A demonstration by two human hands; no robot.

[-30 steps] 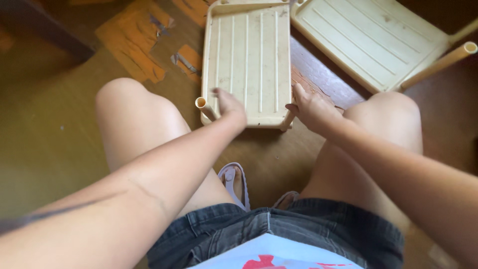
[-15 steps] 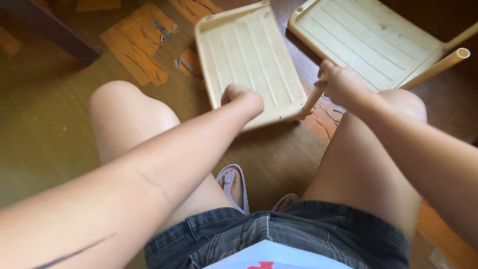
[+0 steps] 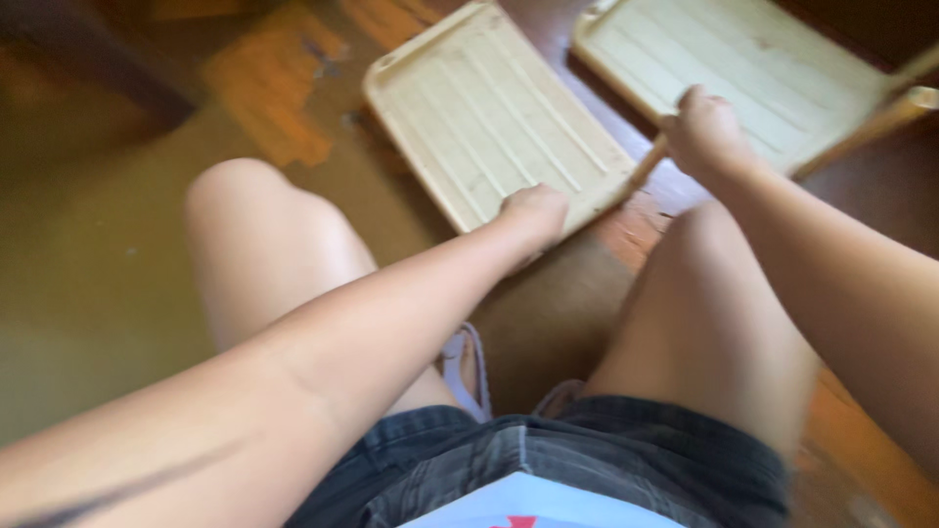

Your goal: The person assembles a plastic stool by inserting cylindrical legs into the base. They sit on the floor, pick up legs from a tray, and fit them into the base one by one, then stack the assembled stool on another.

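Between my knees and slightly ahead of them, a cream ribbed plastic tray point(image 3: 494, 122) is held tilted over the worn wooden floor point(image 3: 88, 264). My left hand point(image 3: 533, 210) clasps the tray's near edge, fingers curled under the rim, though blur keeps me from seeing how far they wrap. My right hand point(image 3: 706, 132) is closed round a thin cream tube leg point(image 3: 646, 161) that meets the tray's right corner. A second cream tray point(image 3: 743, 68) lies flat just beyond, its own tube leg point(image 3: 905, 103) jutting out at the right; whether the two trays touch I cannot tell. I judge the step in hand to be working the leg at that corner while the left hand steadies the panel. The next move calls for a firm counter-hold on the near edge and a pull or push kept straight along the leg's axis, lest the socket bind.
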